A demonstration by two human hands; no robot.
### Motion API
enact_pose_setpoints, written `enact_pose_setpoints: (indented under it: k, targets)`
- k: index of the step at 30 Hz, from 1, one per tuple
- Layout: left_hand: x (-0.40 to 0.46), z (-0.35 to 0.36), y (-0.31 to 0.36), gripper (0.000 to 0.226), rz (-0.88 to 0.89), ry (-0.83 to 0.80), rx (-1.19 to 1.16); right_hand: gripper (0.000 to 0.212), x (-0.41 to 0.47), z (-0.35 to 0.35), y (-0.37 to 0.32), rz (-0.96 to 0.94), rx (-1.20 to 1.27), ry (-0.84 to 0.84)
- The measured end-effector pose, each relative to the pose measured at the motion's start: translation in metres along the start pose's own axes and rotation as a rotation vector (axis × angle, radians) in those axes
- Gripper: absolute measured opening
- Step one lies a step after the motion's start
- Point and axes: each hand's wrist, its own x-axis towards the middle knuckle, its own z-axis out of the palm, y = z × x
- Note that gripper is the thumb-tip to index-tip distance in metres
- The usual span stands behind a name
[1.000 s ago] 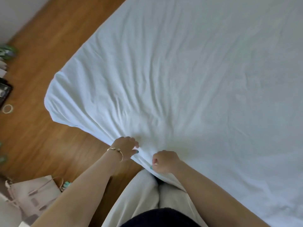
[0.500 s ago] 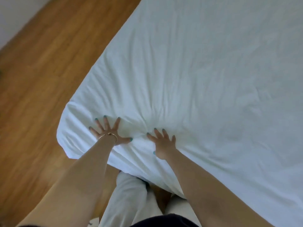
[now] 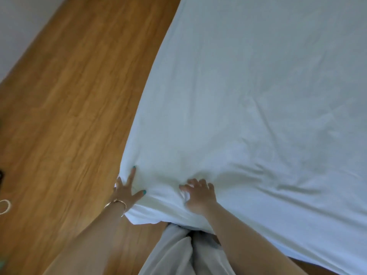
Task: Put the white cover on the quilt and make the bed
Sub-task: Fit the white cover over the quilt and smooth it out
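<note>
Here, white cover (image 3: 258,96) lengthwise away, left hand (image 3: 125,192) flat, right hand (image 3: 200,195) bunching it.

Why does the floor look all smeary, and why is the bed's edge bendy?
Head view: the wooden floor looks streaky from motion blur, and the left hand and right hand are soft too. Head view: the wide-angle lens bows the edge of the white cover. Head view: soft light with no glare, only faint shadows in the creases.

White quilt cover (image 3: 248,100), spread flat on bed, creased near corner
</note>
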Motion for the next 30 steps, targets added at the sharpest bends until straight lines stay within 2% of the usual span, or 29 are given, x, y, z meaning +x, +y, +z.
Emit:
enact_pose_setpoints:
  k: [3,5,7,8,10,12,14,16,19,21,22,23,24,27,29,30]
  targets:
    - [-0.004,-0.002,-0.004,0.080,0.090,0.268,-0.309,0.027,-0.002,0.005,-0.028,-0.039,0.096,0.204]
    - [-0.002,-0.013,-0.009,0.067,0.092,0.401,-0.371,0.029,0.003,0.003,-0.047,-0.077,0.226,0.210]
    - [0.000,-0.029,-0.019,0.060,0.106,0.388,-0.252,0.038,0.002,0.006,-0.071,-0.135,0.246,0.156]
    - [0.005,-0.035,-0.026,0.055,0.219,0.435,-0.106,0.042,0.003,0.010,-0.084,-0.160,0.218,0.139]
    - [0.017,-0.048,-0.030,0.037,0.614,0.495,0.219,0.054,0.007,0.020,-0.107,-0.150,0.220,0.110]
    - [0.043,-0.062,-0.034,0.023,0.983,0.385,0.457,0.065,0.016,0.026,-0.126,-0.057,0.252,0.121]
    - [0.065,-0.082,-0.041,0.025,1.144,0.157,0.606,0.066,0.024,0.031,-0.144,0.047,0.257,0.167]
    - [0.083,-0.104,-0.044,0.038,1.197,-0.017,0.684,0.060,0.030,0.037,-0.156,0.142,0.277,0.253]
    - [0.089,-0.118,-0.037,0.042,1.286,-0.082,0.861,0.040,0.027,0.045,-0.173,0.241,0.375,0.412]
    - [0.088,-0.116,-0.035,0.037,1.373,-0.054,0.900,0.025,0.026,0.053,-0.188,0.287,0.378,0.579]
    - [0.085,-0.114,-0.033,0.037,1.406,-0.035,0.898,0.021,0.025,0.053,-0.194,0.301,0.367,0.599]
    - [0.083,-0.113,-0.030,0.038,1.413,-0.006,0.872,0.017,0.024,0.055,-0.200,0.318,0.325,0.638]
    - [0.084,-0.110,-0.028,0.036,1.423,0.010,0.835,0.016,0.023,0.053,-0.205,0.333,0.359,0.594]
    - [0.074,-0.111,-0.021,0.029,1.342,0.017,0.801,0.033,0.014,0.049,-0.211,0.445,0.476,0.418]
    - [0.067,-0.112,-0.018,0.027,1.277,-0.054,0.791,0.037,0.008,0.050,-0.212,0.534,0.485,0.426]
    - [0.065,-0.110,-0.019,0.035,1.249,-0.106,0.818,0.035,0.004,0.052,-0.211,0.582,0.499,0.438]
